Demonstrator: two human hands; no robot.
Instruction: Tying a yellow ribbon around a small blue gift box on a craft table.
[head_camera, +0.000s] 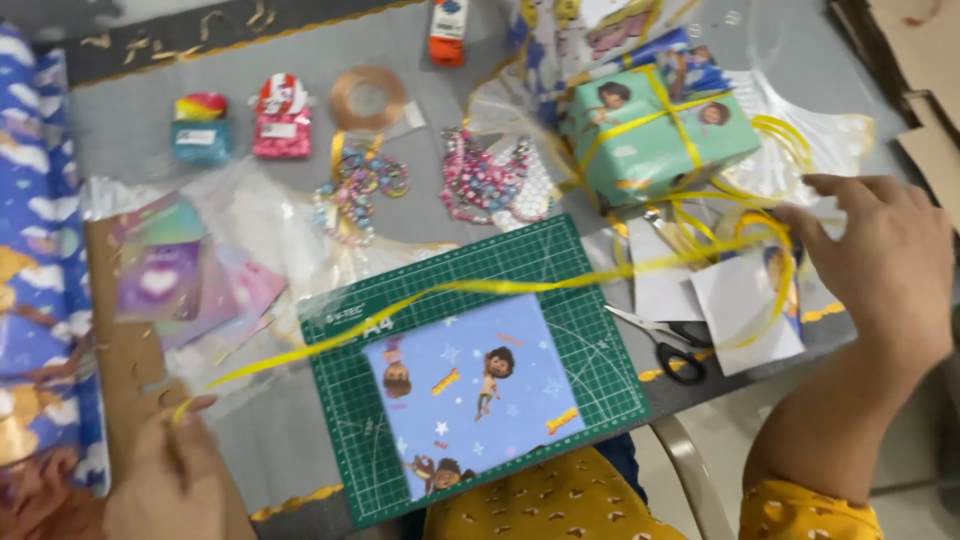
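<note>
Grey table (150, 130) under a green cutting mat (590, 290) — left hand (165, 480) and right hand (880, 265) both pinch a taut yellow ribbon (500, 286); scissors (665, 345) lie near.

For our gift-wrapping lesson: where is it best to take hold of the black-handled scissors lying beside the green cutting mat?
Probably by the black handle loops of the scissors, coming from the near table edge. The blades point away toward the cutting mat, and the loops lie uncovered beside the white paper.
</note>
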